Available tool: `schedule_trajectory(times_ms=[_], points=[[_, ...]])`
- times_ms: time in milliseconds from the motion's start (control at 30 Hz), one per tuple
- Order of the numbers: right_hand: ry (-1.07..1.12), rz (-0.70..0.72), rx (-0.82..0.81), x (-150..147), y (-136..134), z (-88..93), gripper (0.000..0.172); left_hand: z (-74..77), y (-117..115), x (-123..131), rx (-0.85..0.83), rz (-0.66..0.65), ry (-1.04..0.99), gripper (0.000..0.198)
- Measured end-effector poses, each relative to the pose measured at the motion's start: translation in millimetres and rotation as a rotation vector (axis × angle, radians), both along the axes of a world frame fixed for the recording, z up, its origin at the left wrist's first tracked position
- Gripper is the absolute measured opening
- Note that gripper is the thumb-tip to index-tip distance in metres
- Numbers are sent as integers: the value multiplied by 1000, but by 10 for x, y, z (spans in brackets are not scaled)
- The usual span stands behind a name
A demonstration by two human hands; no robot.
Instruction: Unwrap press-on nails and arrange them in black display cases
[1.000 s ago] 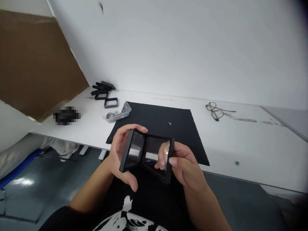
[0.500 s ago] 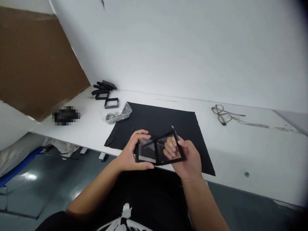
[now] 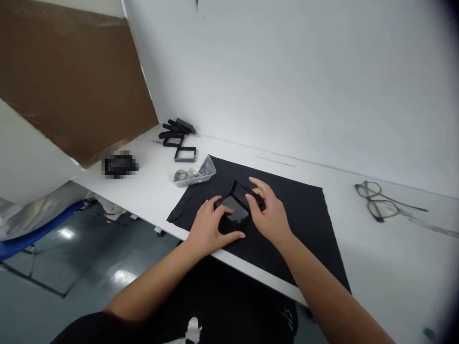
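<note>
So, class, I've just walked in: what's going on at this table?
A person has their left hand and right hand on a partly opened folding black frame, over the black mat. A clear tray of small items sits by the mat's far left corner, with more black frames beyond. Glasses lie to the right.

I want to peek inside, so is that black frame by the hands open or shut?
Open: the black frame, between the left hand and right hand, shows its two halves spread apart at the middle fold.
</note>
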State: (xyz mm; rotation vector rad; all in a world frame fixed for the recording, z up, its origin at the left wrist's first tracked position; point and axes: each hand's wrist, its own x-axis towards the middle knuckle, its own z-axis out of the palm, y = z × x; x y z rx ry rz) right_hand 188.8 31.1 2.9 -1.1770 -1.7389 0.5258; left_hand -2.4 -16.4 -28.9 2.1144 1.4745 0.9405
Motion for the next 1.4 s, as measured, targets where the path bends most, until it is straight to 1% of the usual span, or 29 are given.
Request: schedule_trajectory(times_ms=[67, 100, 133, 200, 267, 333, 400, 433, 467, 500, 567, 633, 700, 833, 933, 1000, 1067, 1167, 1300, 1400], points=[[-103, 0, 57, 98, 91, -6, 45, -25, -13, 13, 62, -69, 149, 68], [-143, -8, 78, 150, 128, -28, 45, -35, -22, 13, 106, -88, 194, 65], [-176, -18, 96, 201, 158, -59, 45, -39, -27, 2, 152, -95, 210, 60], [-224, -37, 115, 290, 191, -127, 43, -21, -11, -72, 249, -77, 176, 43], [-270, -35, 112, 347, 191, -174, 41, 49, 76, -239, 346, -31, 116, 27], [-309, -28, 119, 364, 167, -184, 42, 177, 257, -498, 423, 44, 131, 21], [-337, -10, 134, 350, 136, -171, 41, 346, 523, -810, 359, 131, 336, 26], [-351, 3, 142, 337, 123, -163, 40, 433, 677, -965, 327, 156, 386, 29], [-364, 17, 151, 324, 113, -157, 39, 514, 837, -1108, 302, 155, 422, 30], [-377, 30, 160, 314, 107, -153, 38, 584, 995, -1229, 267, 137, 462, 32], [-399, 50, 180, 307, 106, -155, 35, 678, 1275, -1392, 165, 17, 558, 31], [-414, 59, 199, 316, 112, -163, 34, 710, 1476, -1450, 74, -89, 640, 27], [-424, 66, 215, 328, 118, -170, 33, 696, 1590, -1433, 22, -146, 694, 23], [-458, 111, 221, 330, 115, -172, 27, 609, 1664, -1340, -39, -152, 737, 19], [-486, 156, 214, 325, 113, -177, 21, 542, 1675, -1291, -55, -113, 719, 22], [-494, 168, 213, 330, 115, -184, 20, 523, 1670, -1271, -41, -77, 689, 24], [-500, 173, 212, 338, 117, -190, 20, 536, 1651, -1260, -9, -44, 639, 27], [-505, 176, 208, 340, 115, -187, 19, 605, 1597, -1256, 70, -10, 521, 27], [-505, 186, 205, 329, 103, -162, 18, 695, 1496, -1222, 217, 58, 285, 28], [-502, 192, 212, 336, 103, -150, 17, 736, 1388, -1110, 300, 117, 108, 30]])
